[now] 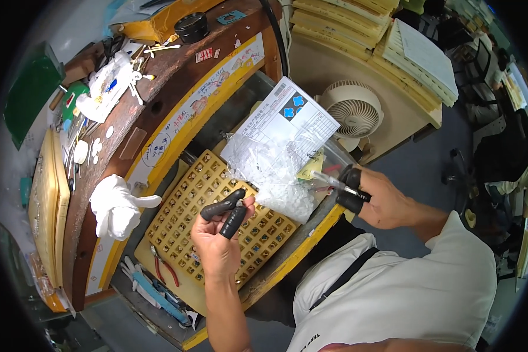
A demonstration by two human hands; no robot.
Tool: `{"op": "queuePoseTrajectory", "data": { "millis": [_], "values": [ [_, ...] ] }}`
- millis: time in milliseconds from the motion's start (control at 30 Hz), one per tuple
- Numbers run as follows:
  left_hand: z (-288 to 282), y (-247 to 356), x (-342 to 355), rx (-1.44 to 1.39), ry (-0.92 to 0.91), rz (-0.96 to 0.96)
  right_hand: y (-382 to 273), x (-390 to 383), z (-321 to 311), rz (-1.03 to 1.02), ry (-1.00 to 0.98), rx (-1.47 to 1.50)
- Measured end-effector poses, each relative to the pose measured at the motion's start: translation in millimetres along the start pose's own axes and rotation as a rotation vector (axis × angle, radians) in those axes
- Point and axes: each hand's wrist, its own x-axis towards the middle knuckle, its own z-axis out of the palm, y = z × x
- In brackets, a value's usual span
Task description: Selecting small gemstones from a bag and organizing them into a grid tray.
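Observation:
My left hand [218, 230], with black covers on thumb and finger, is closed in a pinch over the yellow tray [185, 190]. A tiny light-coloured piece shows between the fingertips, too small to name. The tray has rows of small square compartments, many holding little shiny pieces. Off to the right, my right hand [376, 196] also wears black finger covers. It is closed around a slim pen-like tool [341, 184] with a pale tip and a dark handle, pointing left. Between the hands, a clear plastic bag of white bits [286, 199] overlaps the tray's far right part.
A printed paper form [280, 120] lies behind the bag in the open drawer. Red-handled pliers [165, 267] rest at the tray's left edge. A white glove [116, 206] sits on the wooden bench edge. Beyond stand a round fan [353, 111] and stacked yellow trays [340, 26].

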Motion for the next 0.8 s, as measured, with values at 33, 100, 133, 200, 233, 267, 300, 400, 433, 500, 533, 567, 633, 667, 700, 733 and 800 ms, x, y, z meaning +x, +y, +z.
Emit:
{"op": "queuePoseTrajectory", "data": {
  "millis": [33,100,133,200,233,267,300,400,433,500,533,567,633,667,700,733,800],
  "values": [
    [0.6,0.9,-1.7,-0.021,-0.006,-0.012,0.9,1.7,6.2,-0.008,-0.061,0.068],
    [1.7,2.8,-1.8,-0.051,-0.032,-0.04,-0.4,1.6,24.9,0.117,-0.197,0.379],
    [0.2,3.1,-1.5,-0.058,-0.043,-0.051,-1.6,7.5,32.5,0.059,-0.309,0.521],
    [0.6,2.8,-0.4,-0.069,-0.062,-0.055,-3.8,6.8,51.0,0.257,-0.458,0.855],
    [1.9,3.0,0.2,-0.079,-0.076,-0.041,-2.0,8.5,57.7,0.314,-0.525,0.949],
    [2.6,4.0,-0.6,-0.088,-0.083,-0.023,-4.4,13.4,61.2,0.299,-0.557,0.982],
    [3.5,3.6,-1.9,-0.086,-0.074,0.002,-4.6,15.7,65.6,0.327,-0.584,1.061],
    [-3.8,2.1,-3.4,-0.083,-0.136,0.018,-5.7,20.4,72.1,0.334,-0.647,1.153],
    [-5.8,2.1,-4.3,-0.073,-0.148,0.008,-5.6,20.0,74.2,0.349,-0.672,1.207],
    [-7.6,0.9,-5.1,-0.07,-0.173,0.002,-2.9,19.5,79.6,0.331,-0.72,1.303],
    [-7.0,1.6,-5.5,-0.066,-0.172,0.003,-3.5,18.9,81.4,0.328,-0.721,1.306],
    [-6.2,2.5,-5.9,-0.065,-0.176,-0.003,-4.2,18.0,83.1,0.371,-0.715,1.377],
    [-6.1,2.9,-6.3,-0.062,-0.179,-0.01,-3.1,17.3,84.9,0.413,-0.707,1.451],
    [-6.1,2.5,-6.3,-0.063,-0.18,0.001,-1.4,16.6,85.5,0.412,-0.725,1.453],
    [-6.3,2.4,-6.3,-0.065,-0.181,0.012,-0.2,16.0,86.2,0.412,-0.743,1.455],
    [-6.6,2.6,-6.8,-0.062,-0.183,0.011,0.3,15.6,86.9,0.41,-0.741,1.457],
    [-7.0,2.8,-7.5,-0.08,-0.162,0.002,0.8,15.0,87.6,0.403,-0.783,1.412]
  ]
}}
